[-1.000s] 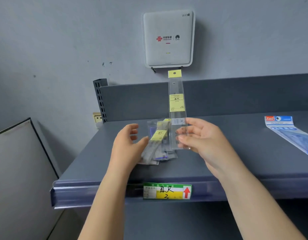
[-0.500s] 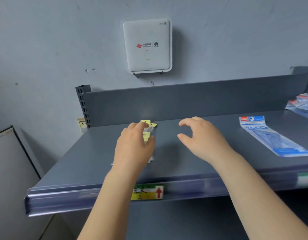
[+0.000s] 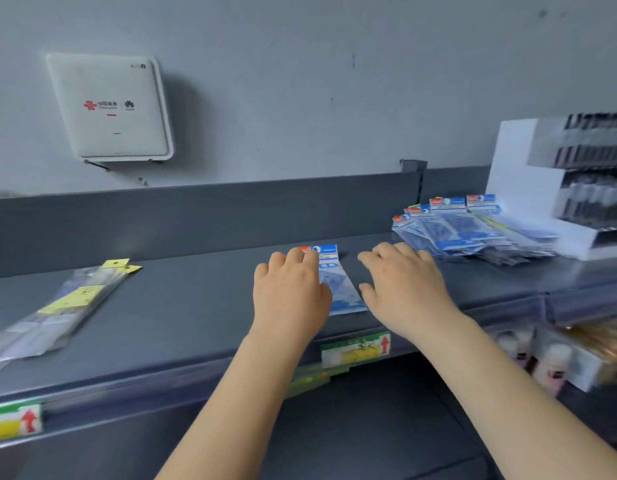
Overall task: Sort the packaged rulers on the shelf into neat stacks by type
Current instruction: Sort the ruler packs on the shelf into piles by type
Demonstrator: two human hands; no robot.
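I saw the grey shelf span the view. A loose pile of blue packets lay far right, a clear stack with yellow labels far left. My left hand lay palm down, fingers relaxed, over a single blue ruler packet; my right hand hovered just beside it, fingers spread, gripping nothing.

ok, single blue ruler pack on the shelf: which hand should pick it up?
Left, probably. The left hand already lies over the blue pack, fingers at its header. The right hand hovers beside it, off the pack.
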